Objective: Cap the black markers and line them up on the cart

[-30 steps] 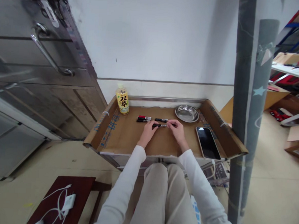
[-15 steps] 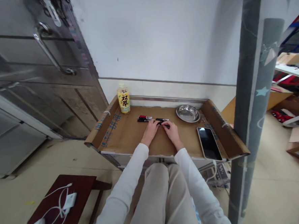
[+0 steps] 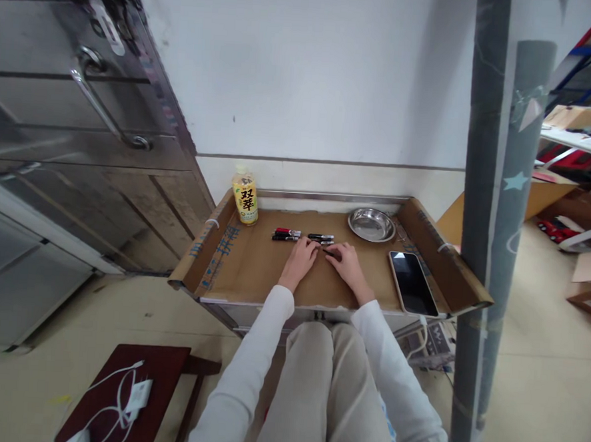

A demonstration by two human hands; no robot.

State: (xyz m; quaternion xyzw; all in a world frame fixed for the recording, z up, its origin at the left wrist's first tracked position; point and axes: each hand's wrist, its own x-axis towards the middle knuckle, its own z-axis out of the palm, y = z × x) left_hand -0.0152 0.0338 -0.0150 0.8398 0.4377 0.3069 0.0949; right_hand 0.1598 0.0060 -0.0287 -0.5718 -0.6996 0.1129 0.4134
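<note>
Centrally in the frame, the left hand bends over the brown cardboard lining, its fingertips bunched close together beside the black pens, though I cannot tell whether they grip anything. Just right of it, the right hand has its fingers nearly closed, pinching a small dark piece that points toward the left hand. Left of those pens lie red and black markers, with a yellow-labelled bottle standing farther left and a phone lying at centre right.
</note>
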